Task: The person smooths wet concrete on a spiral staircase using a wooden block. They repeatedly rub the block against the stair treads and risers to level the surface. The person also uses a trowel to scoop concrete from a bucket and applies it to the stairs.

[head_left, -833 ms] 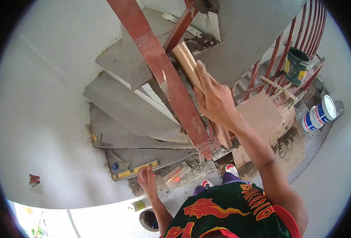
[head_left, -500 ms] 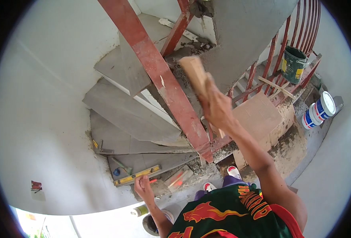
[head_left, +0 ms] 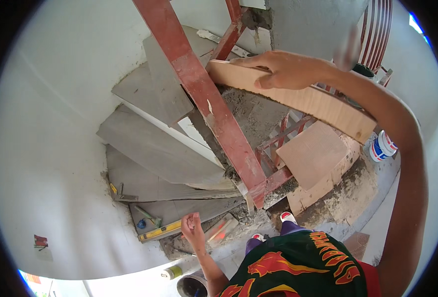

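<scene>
My right hand point(head_left: 288, 69) grips a long pale wooden board point(head_left: 328, 108), fingers over its top edge and thumb against the near face. The board spans the upper right, its left end against the red metal beam point(head_left: 214, 111) and its right end lower. Wet grey mortar point(head_left: 246, 106) shows beneath it. My left hand point(head_left: 192, 230) is raised with curled fingers above the lower step; whether anything is in them is hidden. Close by lie a yellow spirit level point(head_left: 160, 231) and a hammer-like tool with a green handle point(head_left: 148, 215).
Grey winding steps point(head_left: 159, 148) run along the curved white wall point(head_left: 55, 148). Cardboard sheets point(head_left: 314, 153) cover the floor at right, near white-and-blue paint buckets point(head_left: 382, 147). Red railings point(head_left: 376, 29) stand at upper right, beside a blurred shape point(head_left: 347, 49) I cannot make out.
The board has swung from pointing away from me to lying crosswise, and my right arm has moved out to the right. My left hand has shifted slightly right.
</scene>
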### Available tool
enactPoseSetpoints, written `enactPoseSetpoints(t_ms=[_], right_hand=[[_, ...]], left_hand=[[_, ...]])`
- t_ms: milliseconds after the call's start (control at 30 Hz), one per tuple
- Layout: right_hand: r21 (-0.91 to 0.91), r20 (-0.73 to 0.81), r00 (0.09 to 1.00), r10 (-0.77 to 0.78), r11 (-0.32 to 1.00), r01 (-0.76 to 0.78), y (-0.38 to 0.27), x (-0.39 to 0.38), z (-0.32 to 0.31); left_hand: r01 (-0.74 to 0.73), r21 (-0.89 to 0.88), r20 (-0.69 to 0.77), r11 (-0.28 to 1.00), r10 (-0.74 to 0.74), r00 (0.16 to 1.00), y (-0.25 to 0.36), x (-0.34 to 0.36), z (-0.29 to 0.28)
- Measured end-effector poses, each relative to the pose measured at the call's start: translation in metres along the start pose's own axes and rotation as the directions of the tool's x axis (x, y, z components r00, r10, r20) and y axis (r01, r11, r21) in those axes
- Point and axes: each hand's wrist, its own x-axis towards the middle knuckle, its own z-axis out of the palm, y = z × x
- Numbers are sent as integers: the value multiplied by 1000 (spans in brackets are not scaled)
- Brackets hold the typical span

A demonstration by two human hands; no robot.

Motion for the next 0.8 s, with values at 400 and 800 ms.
enactPoseSetpoints(t_ms=[400, 800], right_hand=[[80, 41, 993, 114, 990, -117, -7, 1, -3], [304, 155, 980, 128, 937, -170, -9, 14, -12]], left_hand=[[21, 56, -82, 998, -16, 996, -6, -4, -20], [23, 38, -70, 999, -20, 997, -16, -4, -21]])
